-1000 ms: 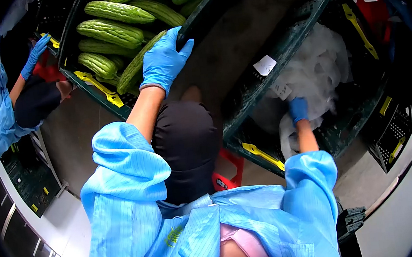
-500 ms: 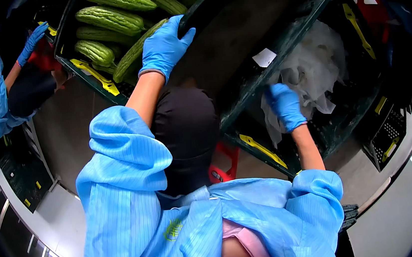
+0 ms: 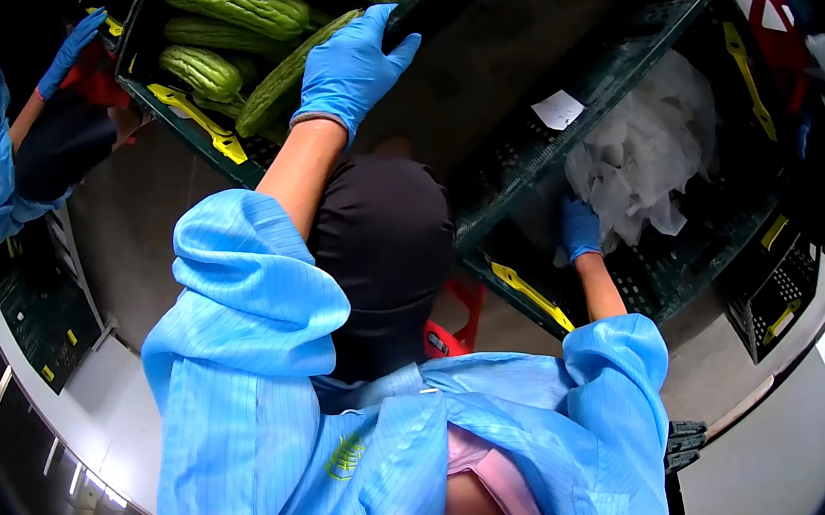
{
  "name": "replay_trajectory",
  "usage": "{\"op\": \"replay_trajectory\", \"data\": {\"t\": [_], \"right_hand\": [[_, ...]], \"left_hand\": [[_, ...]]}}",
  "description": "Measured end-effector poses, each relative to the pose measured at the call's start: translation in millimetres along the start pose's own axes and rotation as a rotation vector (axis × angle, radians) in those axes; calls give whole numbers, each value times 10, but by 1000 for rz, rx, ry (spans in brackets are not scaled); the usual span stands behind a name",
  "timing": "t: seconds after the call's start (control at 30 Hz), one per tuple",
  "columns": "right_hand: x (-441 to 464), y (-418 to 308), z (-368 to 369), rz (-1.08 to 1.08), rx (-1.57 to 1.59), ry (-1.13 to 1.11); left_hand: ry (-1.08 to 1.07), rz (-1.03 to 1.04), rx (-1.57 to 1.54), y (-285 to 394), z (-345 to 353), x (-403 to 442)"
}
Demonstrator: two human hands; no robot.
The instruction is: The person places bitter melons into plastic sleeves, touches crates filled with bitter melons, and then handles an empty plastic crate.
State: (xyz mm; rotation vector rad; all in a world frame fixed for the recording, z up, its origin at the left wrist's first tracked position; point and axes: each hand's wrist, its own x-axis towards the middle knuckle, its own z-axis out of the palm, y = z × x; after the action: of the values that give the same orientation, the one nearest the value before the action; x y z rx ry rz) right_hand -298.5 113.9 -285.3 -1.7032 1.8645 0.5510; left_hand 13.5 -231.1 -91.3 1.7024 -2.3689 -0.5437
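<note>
My left hand (image 3: pixel 349 75), in a blue glove, grips the near end of the rim of a dark green crate (image 3: pixel 417 11), fingers over the edge and thumb apart on the outer side. Beside its fingers lies a long ridged bitter gourd (image 3: pixel 288 77), one of several bitter gourds (image 3: pixel 240 6) in that crate. My right hand (image 3: pixel 581 230), also gloved, reaches down into a second dark green crate (image 3: pixel 607 96). Crumpled whitish plastic film (image 3: pixel 647 147) lies right beside it. Shadow hides the right fingertips, so their grip cannot be made out.
Yellow handles (image 3: pixel 202 122) mark the crate ends. A white label (image 3: pixel 558 109) is on the right crate's wall. At far left another person's blue-gloved hand (image 3: pixel 69 54) rests by a crate edge. Red objects (image 3: pixel 455 323) stand between the crates, near my dark cap (image 3: pixel 384 250).
My right hand has moved down and slightly right, deeper into the right crate, and looks less blurred. The left hand keeps its hold while the whole view shifts a little.
</note>
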Motion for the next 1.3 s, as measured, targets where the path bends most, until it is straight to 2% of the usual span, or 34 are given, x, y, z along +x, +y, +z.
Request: {"op": "replay_trajectory", "data": {"t": [0.07, 0.17, 0.27, 0.37, 0.47, 0.57, 0.67, 0.77, 0.87, 0.97, 1.07, 1.17, 1.27, 1.3], "right_hand": [[-51, -18, 28, -87, -117, 235], [-135, -230, 188, -10, -227, 367], [-111, -339, 331, 83, -116, 317], [-167, -290, 398, 83, -22, 5], [-163, -179, 518, 0, -63, 28], [-234, -84, 412, -168, -101, 144], [-316, -16, 334, -251, -151, 89], [-281, 84, 572, -225, -155, -76], [-250, 110, 602, -229, -55, -40], [-340, 251, 474, -47, 148, 288], [-395, 359, -238, 156, 347, 312], [-295, 618, -661, 224, 401, 555], [-279, 580, -1334, 353, 940, 790], [-309, 610, -1377, 355, 993, 685]], "left_hand": [[-33, -4, -11, 12, -36, 5], [-11, 14, -13, 16, -33, -2], [-3, 24, -2, 9, -26, 2], [-16, -3, -2, 39, -44, -4], [-3, 22, 3, 9, -26, 3], [-3, 14, 9, 20, -26, -3], [3, 26, 11, 1, -14, 3], [-2, 15, 19, 0, -12, 9], [4, 17, 20, 1, -12, 3], [-6, 17, 20, -14, -2, 7], [27, 1, 39, -2, 5, 10], [-33, -7, 23, -5, -19, 11], [1, 27, 10, -38, 6, 8], [-5, 19, 9, -34, 7, -1]]}}
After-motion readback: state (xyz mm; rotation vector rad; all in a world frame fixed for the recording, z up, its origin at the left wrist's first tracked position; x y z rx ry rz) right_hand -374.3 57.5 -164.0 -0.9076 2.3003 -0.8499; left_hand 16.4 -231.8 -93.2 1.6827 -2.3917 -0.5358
